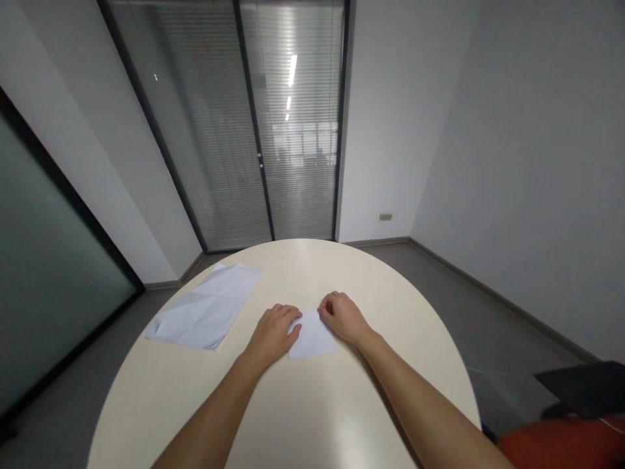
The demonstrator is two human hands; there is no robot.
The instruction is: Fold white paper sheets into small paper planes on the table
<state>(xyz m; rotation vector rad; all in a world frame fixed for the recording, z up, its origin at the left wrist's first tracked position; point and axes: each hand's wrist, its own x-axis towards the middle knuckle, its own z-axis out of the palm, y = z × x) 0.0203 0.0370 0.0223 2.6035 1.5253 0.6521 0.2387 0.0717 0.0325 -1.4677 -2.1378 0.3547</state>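
Observation:
A small white sheet of paper (312,337) lies flat on the round cream table (293,417), between my two hands. My left hand (276,331) rests at its left edge, thumb and fingers apart, the fingertips over the paper's upper left part. At the upper right corner of the paper, my right hand (342,316) is closed in a pinch, with the fingertips at the paper's edge. Creased larger white sheets (208,309) lie farther left on the table, touched by neither hand.
Beyond the table stands a glass partition (303,182) with blinds and dark frames. White walls (527,163) rise on both sides. At the lower right are a red object (561,444) and a dark flat object (586,385).

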